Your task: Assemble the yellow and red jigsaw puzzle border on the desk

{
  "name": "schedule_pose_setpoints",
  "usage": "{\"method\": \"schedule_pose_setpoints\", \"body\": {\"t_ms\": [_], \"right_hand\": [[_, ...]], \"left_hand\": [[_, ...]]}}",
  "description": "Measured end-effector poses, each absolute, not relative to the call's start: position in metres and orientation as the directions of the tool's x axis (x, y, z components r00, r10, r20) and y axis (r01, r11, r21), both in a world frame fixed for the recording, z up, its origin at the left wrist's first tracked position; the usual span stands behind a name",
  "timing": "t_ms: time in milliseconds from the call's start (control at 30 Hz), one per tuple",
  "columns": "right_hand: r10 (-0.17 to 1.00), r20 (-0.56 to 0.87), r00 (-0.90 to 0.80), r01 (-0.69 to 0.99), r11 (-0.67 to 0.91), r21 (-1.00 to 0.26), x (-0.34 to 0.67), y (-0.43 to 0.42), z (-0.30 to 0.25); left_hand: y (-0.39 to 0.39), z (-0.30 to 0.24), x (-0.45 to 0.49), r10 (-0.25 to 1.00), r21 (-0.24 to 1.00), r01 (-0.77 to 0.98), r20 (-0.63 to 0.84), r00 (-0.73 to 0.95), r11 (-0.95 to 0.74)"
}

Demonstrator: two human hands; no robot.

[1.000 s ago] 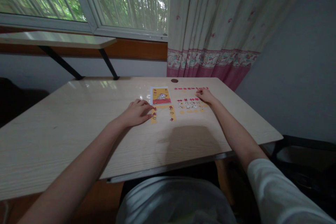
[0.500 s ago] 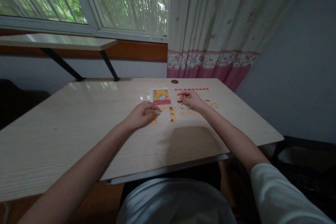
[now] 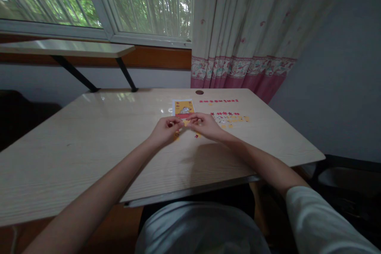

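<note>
Daylight enters by the barred window [image 3: 149, 8]; a curtain [image 3: 244, 31] hangs beside it, behind the pale surface [image 3: 101, 151]; a shelf [image 3: 68, 47] stands at the far left. Card [image 3: 183, 108], yellow and red with a white animal, lies flat just beyond the hands; its lower edge is partly covered by fingers. Far row [image 3: 218, 101] of red pieces lies right of the card, well apart from the hands; near row [image 3: 232, 113], also red, lies closer, with yellow pieces [image 3: 238, 119] beside it.

Left hand [image 3: 163, 130] and right hand [image 3: 206, 126] meet just below the card, fingertips almost touching; each grip is narrow, thumb close to fingers; a yellow bit [image 3: 186, 123] shows between them, but whether it is held or lies on the surface I cannot tell. Left strip [image 3: 177, 135] shows below the left hand; a red-marked piece [image 3: 197, 136] shows below the right; anything between is largely hidden.

Judged from this, the step in hand is placing or joining a small piece; the next move calls for fine two-handed alignment and light pressure, without shifting neighbouring pieces.
</note>
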State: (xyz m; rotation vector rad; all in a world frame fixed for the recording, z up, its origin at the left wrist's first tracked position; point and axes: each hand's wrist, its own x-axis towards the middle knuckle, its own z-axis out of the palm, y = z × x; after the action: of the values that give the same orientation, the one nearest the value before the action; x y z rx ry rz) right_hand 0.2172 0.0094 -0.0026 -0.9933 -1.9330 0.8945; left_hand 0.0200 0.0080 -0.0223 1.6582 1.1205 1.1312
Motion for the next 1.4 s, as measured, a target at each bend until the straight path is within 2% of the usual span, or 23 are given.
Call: {"method": "schedule_pose_setpoints", "body": {"t_ms": [100,200,300,400,467,533,600,667,733,833,1000,1400], "right_hand": [[0.775,0.460,-0.433,0.477,0.630,-0.613,0.222,0.006,0.004],[0.698,0.528,-0.483,0.564,0.710,-0.422,0.225,0.007,0.003],[0.608,0.594,-0.527,0.561,0.774,-0.295,0.226,0.009,-0.001],[0.554,0.634,-0.540,0.551,0.802,-0.232,0.227,0.011,-0.003],[0.560,0.641,-0.525,0.568,0.791,-0.226,0.227,0.011,-0.002],[0.587,0.633,-0.506,0.589,0.770,-0.243,0.226,0.010,-0.003],[0.626,0.607,-0.488,0.601,0.746,-0.287,0.223,0.008,-0.005],[0.676,0.554,-0.486,0.605,0.718,-0.344,0.217,0.005,-0.008],[0.721,0.471,-0.508,0.609,0.688,-0.395,0.209,0.001,-0.012],[0.743,0.352,-0.569,0.607,0.669,-0.429,0.199,-0.008,-0.016],[0.727,0.280,-0.627,0.609,0.681,-0.406,0.192,-0.016,-0.017],[0.729,0.237,-0.642,0.627,0.677,-0.384,0.193,-0.019,-0.017]], "left_hand": [[0.008,-0.021,0.021,0.964,0.959,0.165,0.203,0.173,-0.232],[0.006,-0.019,0.022,0.965,0.969,0.115,0.197,0.174,-0.219],[0.005,-0.019,0.024,0.968,0.977,0.077,0.184,0.169,-0.199],[0.006,-0.019,0.023,0.961,0.973,0.074,0.199,0.193,-0.217],[0.008,-0.015,0.018,0.954,0.965,0.115,0.205,0.220,-0.234],[0.011,-0.010,0.009,0.943,0.933,0.231,0.213,0.257,-0.274],[0.016,-0.005,-0.006,0.901,0.802,0.432,0.292,0.320,-0.413],[0.022,-0.004,-0.021,0.825,0.588,0.581,0.354,0.440,-0.562],[0.028,-0.007,-0.034,0.790,0.440,0.656,0.322,0.522,-0.613],[0.033,-0.016,-0.045,0.782,0.350,0.700,0.227,0.581,-0.622],[0.033,-0.019,-0.044,0.784,0.269,0.740,0.130,0.607,-0.617],[0.025,-0.012,-0.035,0.825,0.228,0.796,0.068,0.562,-0.561]]}}
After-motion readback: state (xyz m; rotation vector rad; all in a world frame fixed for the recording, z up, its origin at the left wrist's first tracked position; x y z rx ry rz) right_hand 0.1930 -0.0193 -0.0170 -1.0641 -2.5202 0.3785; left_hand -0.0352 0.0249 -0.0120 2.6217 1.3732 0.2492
